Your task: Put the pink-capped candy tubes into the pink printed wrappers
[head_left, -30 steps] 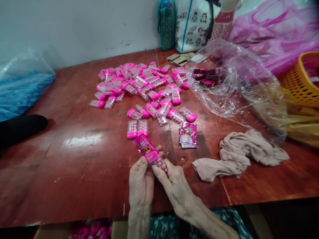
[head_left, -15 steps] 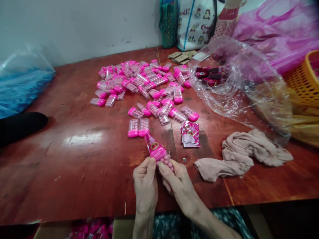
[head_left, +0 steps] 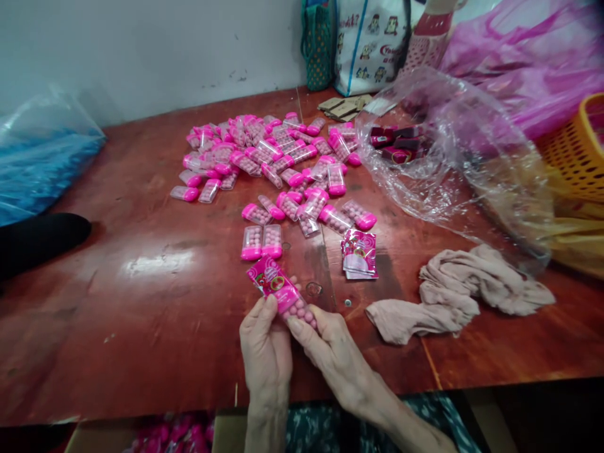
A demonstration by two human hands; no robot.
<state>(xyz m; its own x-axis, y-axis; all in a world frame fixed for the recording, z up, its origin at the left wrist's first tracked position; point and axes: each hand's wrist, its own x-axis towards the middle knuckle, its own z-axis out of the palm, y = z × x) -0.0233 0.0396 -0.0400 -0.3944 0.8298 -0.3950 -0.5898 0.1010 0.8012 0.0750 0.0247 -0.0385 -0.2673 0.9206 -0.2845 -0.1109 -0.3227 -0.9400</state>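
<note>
A: Largest item first?
B: Red-brown wooden bench [head_left: 141, 327]. Translucent pink bag [head_left: 514, 69] at its far right corner; crumpled clear plastic bag [head_left: 453, 182] nearer, dark red packets [head_left: 396, 143] visible through it. Bag of blue contents [head_left: 47, 167], left edge. Yellow perforated basket [head_left: 573, 151], right edge.
A: Mid-size?
B: Heap of pink-capped dispensers [head_left: 255, 148], mostly toward the far edge. Beige cloth [head_left: 448, 292], right of the hands, toward the near edge.
A: State of hands?
B: Both closed, above the near edge. Left hand [head_left: 268, 346] grips the printed pink sleeve [head_left: 275, 286] at its side; right hand [head_left: 337, 352] pinches the clear dispenser of pink balls [head_left: 302, 310], its upper part inside the sleeve. Held pair tilted, top leaning left.
A: Smallest?
B: Stack of flat sleeves [head_left: 360, 255], right of the held pair. Two upright-aligned dispensers [head_left: 262, 242], side by side, pink caps toward the near edge.
</note>
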